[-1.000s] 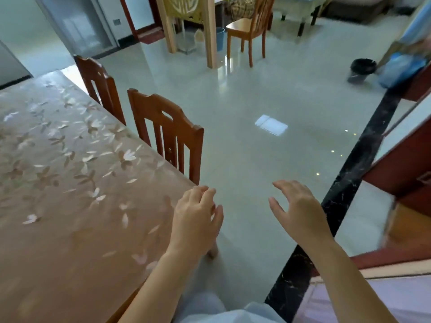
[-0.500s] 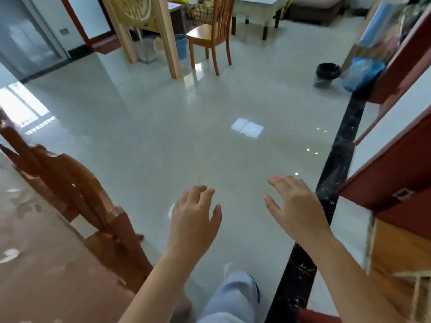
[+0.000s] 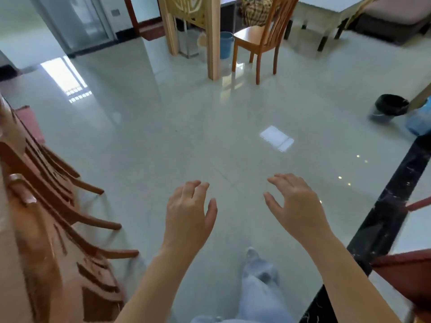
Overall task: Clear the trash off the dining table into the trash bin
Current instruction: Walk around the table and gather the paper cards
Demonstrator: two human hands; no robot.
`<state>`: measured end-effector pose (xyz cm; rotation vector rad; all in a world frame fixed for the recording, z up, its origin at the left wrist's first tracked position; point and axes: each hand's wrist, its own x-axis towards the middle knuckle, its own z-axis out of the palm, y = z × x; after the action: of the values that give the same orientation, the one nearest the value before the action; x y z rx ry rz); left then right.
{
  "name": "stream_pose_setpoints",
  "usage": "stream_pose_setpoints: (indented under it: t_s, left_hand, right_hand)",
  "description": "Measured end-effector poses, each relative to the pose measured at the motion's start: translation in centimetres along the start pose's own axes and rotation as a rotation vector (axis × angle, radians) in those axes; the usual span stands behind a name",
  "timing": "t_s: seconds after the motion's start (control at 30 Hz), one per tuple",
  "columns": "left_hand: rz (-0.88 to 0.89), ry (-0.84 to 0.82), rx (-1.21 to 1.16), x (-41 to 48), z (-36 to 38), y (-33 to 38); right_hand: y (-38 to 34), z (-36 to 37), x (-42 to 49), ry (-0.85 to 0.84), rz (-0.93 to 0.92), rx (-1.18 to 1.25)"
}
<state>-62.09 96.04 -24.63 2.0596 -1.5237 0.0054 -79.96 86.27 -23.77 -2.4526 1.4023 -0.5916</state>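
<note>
1. We judge ourselves between carries — both hands are bare and hold nothing, so no trash is on its way to the bin at this moment.

2. Our left hand (image 3: pixel 190 214) hangs palm-down over the glossy pale tiled floor (image 3: pixel 163 141), fingers spread and loosely curled; our right hand (image 3: pixel 295 203) sits beside it, well apart from it, fingers wide in the same loose curl.

3. The small round trash bin lined with a black bag (image 3: pixel 390 107) stands on the floor far ahead and to the right, well apart from both hands, just beside a blue plastic bag (image 3: pixel 418 122).

4. Dark reddish-brown wooden chairs (image 3: pixel 53 206) blur along the left edge; the bench they belong to barely shows, and we see no trash anywhere in view.

5. A pale grey trouser leg (image 3: pixel 258 292) steps forward below the hands, which suggests walking.

6. The next move, as we judge it, calls for turning back to the bench to check for leftover trash — if any remains, we pick it up and carry it across the open floor to the bin.
</note>
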Motion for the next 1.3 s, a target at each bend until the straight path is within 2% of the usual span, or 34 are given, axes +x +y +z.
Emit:
stream_pose_setpoints:
  t_s: [0.27, 0.37, 0.53, 0.73, 0.93, 1.17, 1.3]
  left_hand:
    - [-0.099, 0.097, 0.032, 15.8, 5.0, 0.4]
    - [-0.158, 0.125, 0.083, 20.4, 5.1, -1.0]
    - [-0.363, 0.126, 0.153, 24.7, 4.9, -6.6]
    - [-0.539, 0.200, 0.198, 30.7, 3.2, -16.4]
    - [-0.706, 0.308, 0.221, 37.6, -1.8, -29.7]
    - [-0.781, 0.412, 0.325, 45.7, -7.6, -42.2]
    - [-0.825, 0.369, 0.296, 49.6, -7.6, -47.3]
  right_hand:
    - [4.2, 2.4, 17.7, -0.051, -0.137, 0.042]
    - [3.7, 3.3, 24.1, -0.088, -0.203, 0.063]
    - [0.4, 7.1, 32.8, -0.185, -0.339, 0.097]
    - [-7.3, 14.5, 42.8, -0.276, -0.499, 0.126]
    - [-20.2, 22.1, 54.0, -0.338, -0.633, 0.148]
    - [-33.5, 29.5, 64.1, -0.398, -0.733, 0.234]
    - [-37.5, 34.0, 69.1, -0.465, -0.754, 0.249]
